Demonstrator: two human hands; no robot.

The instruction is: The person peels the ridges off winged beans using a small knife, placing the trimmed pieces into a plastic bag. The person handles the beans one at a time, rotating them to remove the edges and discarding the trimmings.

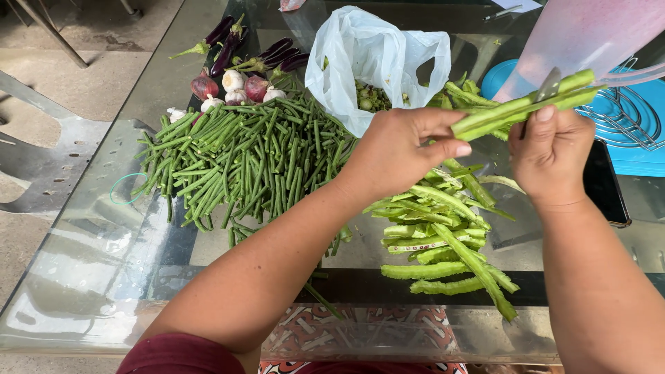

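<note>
My left hand point(402, 149) pinches the near end of a long green winged bean point(526, 105), holding it up above the glass table point(90, 277). My right hand point(551, 152) grips a small knife point(548, 86), its blade lying against the same bean. Below both hands lies a heap of winged beans point(443, 235). A big pile of thin long green beans point(242, 156) spreads to the left of my left forearm.
A white plastic bag point(367, 59) with small green vegetables stands open at the back. Purple eggplants point(242, 52) and round eggplants point(232, 86) lie far left. A dark phone point(606, 183), a blue lid with a wire rack point(634, 121) and a translucent jug point(582, 34) sit right.
</note>
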